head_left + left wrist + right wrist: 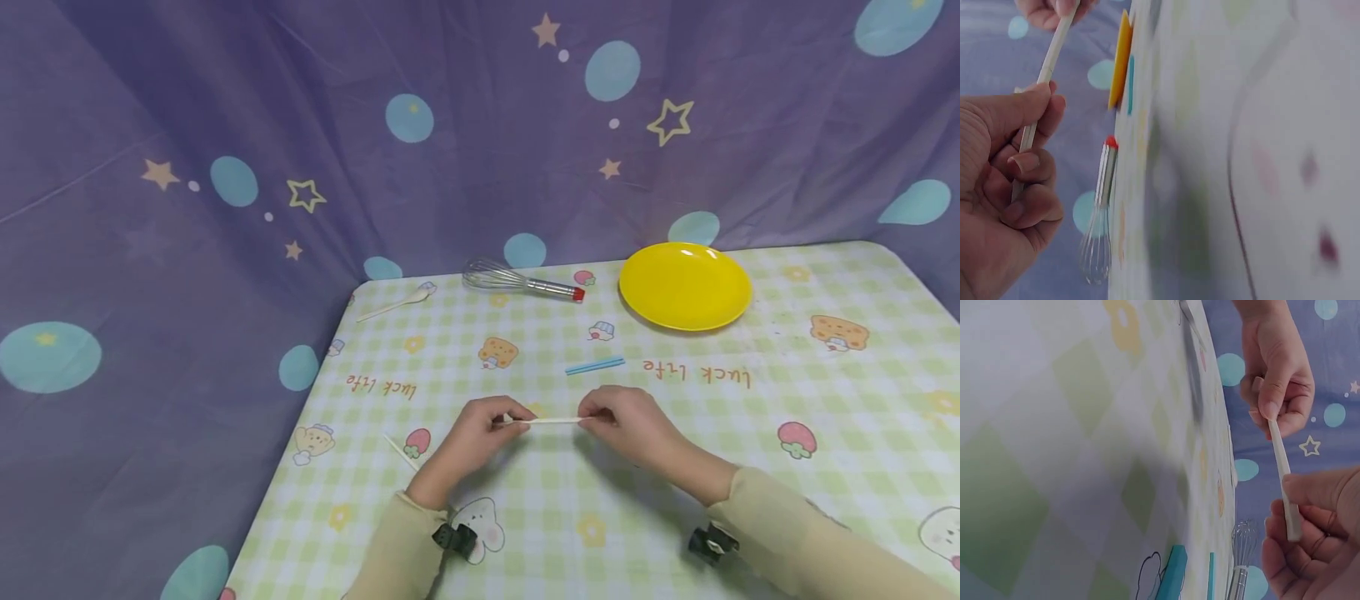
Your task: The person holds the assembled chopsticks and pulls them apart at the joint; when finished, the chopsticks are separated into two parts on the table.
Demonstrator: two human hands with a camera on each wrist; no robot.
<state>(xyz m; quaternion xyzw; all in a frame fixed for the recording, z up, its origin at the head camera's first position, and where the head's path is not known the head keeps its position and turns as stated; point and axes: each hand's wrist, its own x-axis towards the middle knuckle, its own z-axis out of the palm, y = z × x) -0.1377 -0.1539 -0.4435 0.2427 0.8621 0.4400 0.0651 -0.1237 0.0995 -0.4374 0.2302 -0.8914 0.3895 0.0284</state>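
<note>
A slim cream-white stick (555,421), squared at one end like a chopstick, is held level above the tablecloth between both hands. My left hand (480,429) pinches its left part between thumb and fingers, the other fingers curled in. At the other end, my right hand (626,421) grips the stick with thumb and fingertips. The right wrist view shows the stick's thick end (1293,528) lying against the right fingers. Another thin pale stick (401,452) rests on the cloth beside my left wrist, partly hidden by it. Two short blue sticks (595,365) lie just beyond the hands.
Along the back of the checked tablecloth (540,508) are a cream spoon (393,306), a wire whisk (517,280) with a red-tipped handle, and a yellow plate (684,287). A purple patterned curtain (465,183) hangs behind the table and down its left side.
</note>
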